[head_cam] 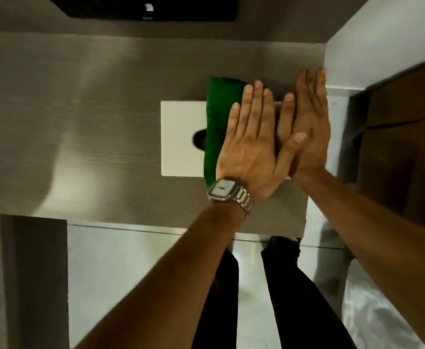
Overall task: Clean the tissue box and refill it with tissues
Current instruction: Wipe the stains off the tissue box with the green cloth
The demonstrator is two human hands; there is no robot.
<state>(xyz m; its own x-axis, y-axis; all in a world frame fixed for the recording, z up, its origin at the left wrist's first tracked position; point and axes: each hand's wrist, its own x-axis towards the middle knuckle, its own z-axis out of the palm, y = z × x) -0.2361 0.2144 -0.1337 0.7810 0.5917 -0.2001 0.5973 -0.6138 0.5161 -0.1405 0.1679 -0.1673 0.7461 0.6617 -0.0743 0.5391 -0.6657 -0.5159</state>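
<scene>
You press one green cloth [215, 127] flat-handed with your left hand [250, 144] onto one white tissue box [181, 137], right hand [309, 127] open, bracing its end, gripping nothing, on the grey table [80, 122].

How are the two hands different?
The left hand lies flat on the green cloth on top of the white tissue box; the right hand stands on edge along the box's right side. The left wrist wears a silver watch; the right is bare. Both have straight fingers.
</scene>
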